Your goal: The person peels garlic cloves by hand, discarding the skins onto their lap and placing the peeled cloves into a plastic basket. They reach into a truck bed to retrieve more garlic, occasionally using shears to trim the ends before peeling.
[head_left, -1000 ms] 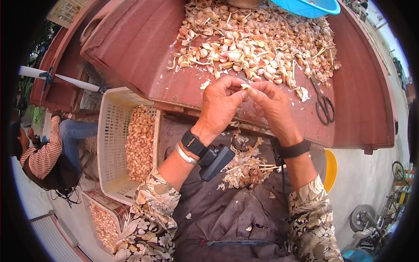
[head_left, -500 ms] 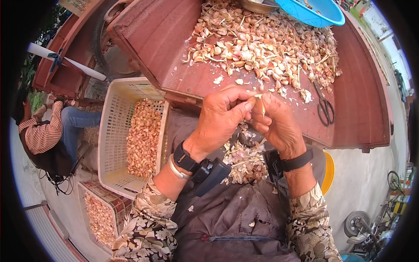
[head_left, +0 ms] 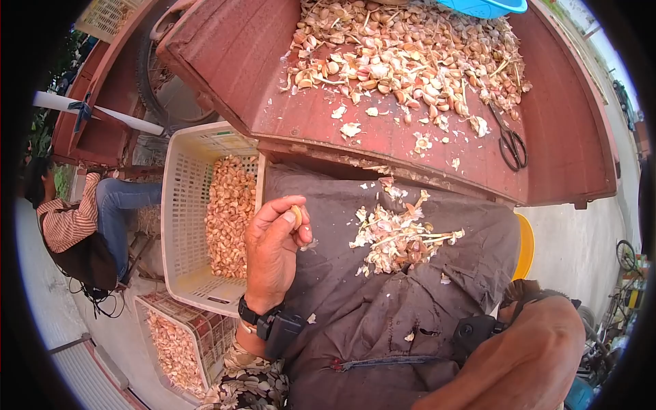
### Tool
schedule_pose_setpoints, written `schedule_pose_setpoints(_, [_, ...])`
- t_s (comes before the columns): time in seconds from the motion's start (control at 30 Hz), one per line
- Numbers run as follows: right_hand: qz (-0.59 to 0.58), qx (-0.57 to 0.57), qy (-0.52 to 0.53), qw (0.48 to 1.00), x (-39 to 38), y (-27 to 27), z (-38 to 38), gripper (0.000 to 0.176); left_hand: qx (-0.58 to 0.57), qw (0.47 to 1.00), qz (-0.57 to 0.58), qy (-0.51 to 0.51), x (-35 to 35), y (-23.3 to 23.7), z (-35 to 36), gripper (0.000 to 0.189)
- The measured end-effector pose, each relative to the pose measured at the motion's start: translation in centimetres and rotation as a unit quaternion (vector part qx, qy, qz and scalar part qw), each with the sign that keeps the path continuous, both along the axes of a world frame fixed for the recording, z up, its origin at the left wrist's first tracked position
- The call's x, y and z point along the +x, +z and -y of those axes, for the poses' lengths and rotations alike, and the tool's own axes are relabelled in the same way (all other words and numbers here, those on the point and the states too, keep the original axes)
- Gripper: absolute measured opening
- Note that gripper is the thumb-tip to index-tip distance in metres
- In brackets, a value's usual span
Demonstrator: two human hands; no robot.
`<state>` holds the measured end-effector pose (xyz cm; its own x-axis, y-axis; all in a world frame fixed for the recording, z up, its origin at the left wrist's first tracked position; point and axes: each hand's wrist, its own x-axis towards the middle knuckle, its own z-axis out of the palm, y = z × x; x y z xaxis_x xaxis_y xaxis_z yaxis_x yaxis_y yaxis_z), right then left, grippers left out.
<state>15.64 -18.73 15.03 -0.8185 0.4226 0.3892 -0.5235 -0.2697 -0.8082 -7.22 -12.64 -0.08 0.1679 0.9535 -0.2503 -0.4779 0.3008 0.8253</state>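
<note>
My left hand [head_left: 270, 249] is raised beside the crate, its thumb and fingers closed on a pale garlic clove [head_left: 296, 217]. At the lower right, my right hand [head_left: 519, 362] is lifted close to the camera; its fingers are out of sight. A heap of garlic skins and stalks [head_left: 400, 239] lies on the dark apron [head_left: 328, 273] over my lap. Left of my left hand stands a cream plastic crate [head_left: 179, 205] holding many garlic cloves [head_left: 229, 219].
A red metal cart bed [head_left: 287, 123] carries a broad pile of garlic cloves [head_left: 403, 55] and black-handled scissors [head_left: 512, 147]. A blue basin [head_left: 488, 5] sits at its top. Another crate of garlic [head_left: 171, 348] stands lower left. A seated person [head_left: 75, 225] is at far left.
My hands, together at the cart edge before, have parted. The left has moved left and down toward the crate with the clove; the right has come down and close to the camera.
</note>
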Motion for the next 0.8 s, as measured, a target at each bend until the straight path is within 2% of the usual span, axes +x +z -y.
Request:
schedule_pose_setpoints(0.1, [0.124, 0.064, 0.058, 0.988, 0.5, 1.8, -1.9, 0.021, -0.030, 0.999, 0.028, -0.020, 0.7, 0.2, 1.5, 0.023])
schedule_pose_setpoints(0.23, [0.074, 0.086, 0.056, 0.992, -0.8, 1.2, -2.0, 0.020, -0.060, 0.992, 0.076, -0.086, 1.6, 1.6, 2.9, 0.022])
schedule_pose_setpoints(0.3, [0.084, 0.099, 0.010, 0.991, -1.4, 0.1, -2.6, 0.019, -0.076, 0.980, 0.137, -0.122, 1.9, 1.8, 3.4, 0.027])
schedule_pose_setpoints(0.37, [0.162, 0.117, -0.107, 0.974, -1.9, -1.0, -3.6, 0.020, -0.091, 0.959, 0.217, -0.160, 1.8, 1.6, 3.7, 0.035])
schedule_pose_setpoints(0.4, [0.199, 0.125, -0.163, 0.958, -2.1, -1.7, -4.1, 0.020, -0.132, 0.952, 0.232, -0.148, 1.9, 1.9, 4.2, 0.046])
schedule_pose_setpoints(0.47, [0.352, 0.222, -0.250, 0.874, -3.4, -3.2, -4.6, 0.021, -0.220, 0.924, 0.294, -0.111, 2.1, 4.0, 4.0, 0.046])
schedule_pose_setpoints(0.5, [0.456, 0.300, -0.270, 0.793, -4.9, -4.4, -4.3, 0.021, -0.269, 0.904, 0.320, -0.093, 2.1, 4.6, 4.1, 0.047])
schedule_pose_setpoints(0.57, [0.427, 0.378, -0.301, 0.764, -6.5, -6.8, -4.1, 0.019, -0.299, 0.904, 0.303, -0.051, 0.6, 3.1, 4.3, 0.041])
schedule_pose_setpoints(0.63, [0.386, 0.369, -0.344, 0.772, -6.5, -8.3, -4.5, 0.016, -0.302, 0.898, 0.317, -0.032, -1.6, 1.6, 4.2, 0.038])
schedule_pose_setpoints(0.67, [0.358, 0.323, -0.373, 0.793, -6.0, -8.8, -5.2, 0.016, -0.251, 0.868, 0.428, -0.036, -3.8, -0.7, 4.4, 0.031])
schedule_pose_setpoints(0.7, [0.327, 0.277, -0.401, 0.810, -5.2, -9.3, -6.3, 0.015, -0.222, 0.867, 0.445, -0.019, -4.8, 0.2, 3.4, 0.025])
schedule_pose_setpoints(0.73, [0.385, 0.249, -0.457, 0.762, -3.7, -9.8, -7.9, 0.014, -0.176, 0.876, 0.450, 0.013, -7.6, -0.9, 3.1, 0.026])
schedule_pose_setpoints(0.77, [0.440, 0.217, -0.507, 0.708, -1.5, -10.7, -10.0, 0.014, -0.112, 0.968, 0.192, 0.117, -9.3, -1.0, 2.6, 0.027])
schedule_pose_setpoints(0.8, [0.505, 0.272, -0.558, 0.600, 1.0, -12.6, -12.2, 0.013, -0.038, 0.973, -0.084, 0.212, -10.7, -1.0, 2.2, 0.029])
